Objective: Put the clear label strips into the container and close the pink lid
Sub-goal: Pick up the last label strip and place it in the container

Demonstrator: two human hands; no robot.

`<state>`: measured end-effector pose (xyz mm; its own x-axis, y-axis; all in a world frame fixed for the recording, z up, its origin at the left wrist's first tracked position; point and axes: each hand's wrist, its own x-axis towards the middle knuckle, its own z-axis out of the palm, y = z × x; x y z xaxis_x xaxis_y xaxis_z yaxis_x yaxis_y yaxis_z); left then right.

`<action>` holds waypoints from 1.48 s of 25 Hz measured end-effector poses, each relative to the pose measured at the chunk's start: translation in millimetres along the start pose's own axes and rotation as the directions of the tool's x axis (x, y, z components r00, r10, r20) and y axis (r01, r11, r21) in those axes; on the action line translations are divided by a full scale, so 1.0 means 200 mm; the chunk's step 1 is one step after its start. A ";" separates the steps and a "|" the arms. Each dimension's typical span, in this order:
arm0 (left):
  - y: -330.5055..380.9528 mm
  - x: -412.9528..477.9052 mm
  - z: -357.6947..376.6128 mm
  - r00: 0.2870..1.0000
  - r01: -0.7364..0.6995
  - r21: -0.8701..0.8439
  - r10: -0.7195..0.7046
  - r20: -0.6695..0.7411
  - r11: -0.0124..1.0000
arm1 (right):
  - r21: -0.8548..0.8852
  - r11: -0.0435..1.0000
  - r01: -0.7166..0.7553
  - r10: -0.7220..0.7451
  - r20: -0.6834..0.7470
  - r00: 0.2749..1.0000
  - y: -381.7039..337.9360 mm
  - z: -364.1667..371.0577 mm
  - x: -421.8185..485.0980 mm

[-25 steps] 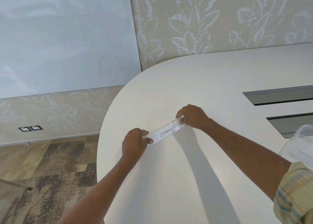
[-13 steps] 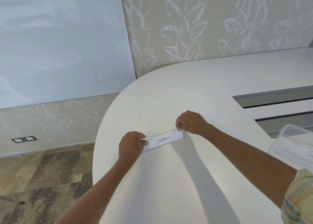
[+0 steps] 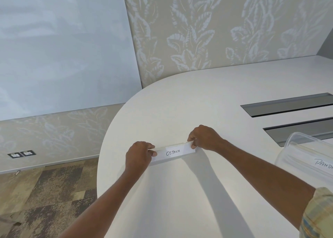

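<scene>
Clear label strip (image 3: 173,153) marked "OSTRICH" is lying on the white table (image 3: 180,201), near its rounded edge. Left hand (image 3: 138,155) is pinching the strip's left end in a closed grip; right hand (image 3: 203,138) is pinching the right end likewise. Container (image 3: 304,154) is sitting well apart at the right, partly out of frame, another strip inside; pink lid not visible. Risk, judged: the strip looks thin and slick, so an uneven lift could be letting one end slip or bow, dropping it short of the container.
</scene>
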<state>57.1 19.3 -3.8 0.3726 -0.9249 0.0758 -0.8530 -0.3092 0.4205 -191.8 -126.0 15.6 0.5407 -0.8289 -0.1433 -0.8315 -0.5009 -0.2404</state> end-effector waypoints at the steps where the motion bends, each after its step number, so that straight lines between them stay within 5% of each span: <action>1: 0.01 0.00 -0.01 1.000 -0.012 0.004 0.012 -0.007 1.000 | 0.006 1.000 -0.003 0.003 -0.005 1.000 0.00 -0.02 -0.01; 18: 0.63 0.07 -0.11 0.959 -0.283 -0.119 0.285 0.001 0.952 | 0.117 0.968 -0.221 0.241 -0.213 0.947 0.41 -0.46 -0.60; 37: 1.81 -0.03 0.28 0.764 -0.613 -0.214 0.640 0.081 0.760 | 0.178 0.823 -0.540 0.566 -0.347 0.748 1.19 -0.64 -1.53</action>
<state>-275.4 -99.2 97.7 -0.2904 -0.9226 0.2538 -0.7985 0.3798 0.4670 -571.1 -23.3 124.8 -0.1102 -0.9899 0.0895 -0.9532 0.0797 -0.2917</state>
